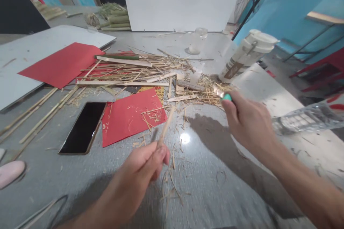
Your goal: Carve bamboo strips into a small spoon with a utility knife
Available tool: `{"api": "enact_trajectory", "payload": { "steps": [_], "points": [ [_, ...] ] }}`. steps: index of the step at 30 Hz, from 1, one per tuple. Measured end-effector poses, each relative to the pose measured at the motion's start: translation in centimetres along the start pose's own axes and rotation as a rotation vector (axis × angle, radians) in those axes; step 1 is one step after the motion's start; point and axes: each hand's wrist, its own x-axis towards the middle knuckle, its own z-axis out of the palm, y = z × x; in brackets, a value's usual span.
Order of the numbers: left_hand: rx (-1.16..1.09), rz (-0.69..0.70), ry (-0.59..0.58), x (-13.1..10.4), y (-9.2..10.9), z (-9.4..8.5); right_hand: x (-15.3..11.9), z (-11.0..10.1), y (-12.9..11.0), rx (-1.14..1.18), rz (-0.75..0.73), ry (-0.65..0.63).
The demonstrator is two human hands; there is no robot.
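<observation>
My left hand [150, 166] is closed round the lower end of a slim, pale bamboo strip [167, 124], which points up and away. A blurred dark sliver shows beside that strip; I cannot tell what it is. Further right, my right hand [248, 118] grips what looks like a lighter [227, 97], green with a shiny metal top; most of it is hidden in the fingers. Its metal end is over a heap of bamboo shavings [211, 94]. Beyond the left hand, a red sheet [129, 123] with shavings on it lies on the grey surface.
A phone [83, 128] lies left of the red sheet. Bamboo sticks [120, 69] are piled behind it, near another red sheet [63, 64]. A white tumbler [247, 55], a clear cup [199, 39] and a plastic bottle [303, 118] stand or lie around the right side.
</observation>
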Motion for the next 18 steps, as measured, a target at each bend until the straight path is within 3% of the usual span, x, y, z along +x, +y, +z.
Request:
{"api": "enact_trajectory", "payload": {
  "steps": [3, 7, 13, 18],
  "points": [
    [-0.067, 0.016, 0.008, 0.7, 0.6, -0.5, -1.1, 0.0, -1.3, 0.113, -0.249, -0.034],
    [-0.153, 0.057, -0.04, 1.1, 1.1, 0.1, -2.4, 0.4, -4.4, 0.2, -0.52, -0.099],
    [-0.132, 0.036, -0.032, 0.0, 1.3, 1.0, -3.0, 0.1, -5.8, 0.258, -0.624, -0.141],
    [-0.026, 0.063, 0.0, -0.6, 0.7, 1.8, -3.3, 0.4, -5.4, 0.143, -0.684, -0.078]
  ]
}}
